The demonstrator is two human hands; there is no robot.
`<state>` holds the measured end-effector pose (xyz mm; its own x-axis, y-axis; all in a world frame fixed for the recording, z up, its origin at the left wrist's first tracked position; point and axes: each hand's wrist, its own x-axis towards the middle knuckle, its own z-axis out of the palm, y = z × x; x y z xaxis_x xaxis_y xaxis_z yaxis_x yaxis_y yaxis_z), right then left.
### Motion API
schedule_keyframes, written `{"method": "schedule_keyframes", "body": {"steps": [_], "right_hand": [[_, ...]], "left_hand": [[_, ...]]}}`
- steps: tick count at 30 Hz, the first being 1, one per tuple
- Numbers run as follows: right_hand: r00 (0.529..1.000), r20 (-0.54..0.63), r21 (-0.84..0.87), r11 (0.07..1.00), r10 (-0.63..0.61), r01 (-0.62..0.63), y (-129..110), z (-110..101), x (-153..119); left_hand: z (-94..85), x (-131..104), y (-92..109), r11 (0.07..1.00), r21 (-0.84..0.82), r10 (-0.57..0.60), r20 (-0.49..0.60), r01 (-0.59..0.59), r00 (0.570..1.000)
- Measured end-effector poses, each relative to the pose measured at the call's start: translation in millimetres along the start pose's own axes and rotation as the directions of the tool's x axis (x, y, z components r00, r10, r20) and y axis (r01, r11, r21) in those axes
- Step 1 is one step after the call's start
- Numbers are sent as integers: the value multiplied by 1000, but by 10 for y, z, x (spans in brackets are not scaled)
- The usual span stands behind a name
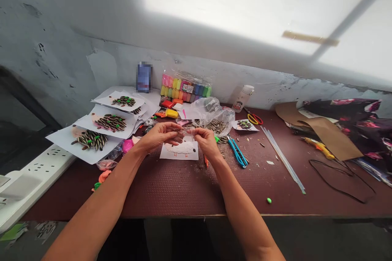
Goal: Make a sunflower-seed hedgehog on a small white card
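Observation:
My left hand (163, 134) and my right hand (203, 140) are raised close together over a white card (179, 151). A pale animal shape with a dark spot and small orange feet is on the card. The fingers of both hands are pinched; something thin and clear seems to lie between them, too small to name. Behind my hands are a clear plastic bag (211, 110) and a pile of striped seeds (218, 126). A blue utility knife (237, 151) lies right of my right hand.
Cards with seed-covered hedgehogs (110, 122) are stacked at the left, near a white power strip (27, 179). Coloured clay packs (185, 89), a bottle (243, 98) and scissors (255, 119) stand or lie behind. Clear sticks (284, 161), a glue gun (320, 148) and its cable are right.

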<state>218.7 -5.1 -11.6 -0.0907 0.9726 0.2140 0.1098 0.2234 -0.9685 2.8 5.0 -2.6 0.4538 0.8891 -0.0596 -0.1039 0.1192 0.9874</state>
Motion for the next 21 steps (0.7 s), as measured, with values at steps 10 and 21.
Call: {"method": "schedule_keyframes", "body": {"steps": [10,21], "right_hand": [[996,72,63,996,51,-56,56,0,9],[993,-5,-57,992,-117,117,18,102,-47]], "left_hand": [[10,-1,-3,999,-40,-7,61,9,998],[1,-5,11,999,32,7,-11,-7,1000]]}}
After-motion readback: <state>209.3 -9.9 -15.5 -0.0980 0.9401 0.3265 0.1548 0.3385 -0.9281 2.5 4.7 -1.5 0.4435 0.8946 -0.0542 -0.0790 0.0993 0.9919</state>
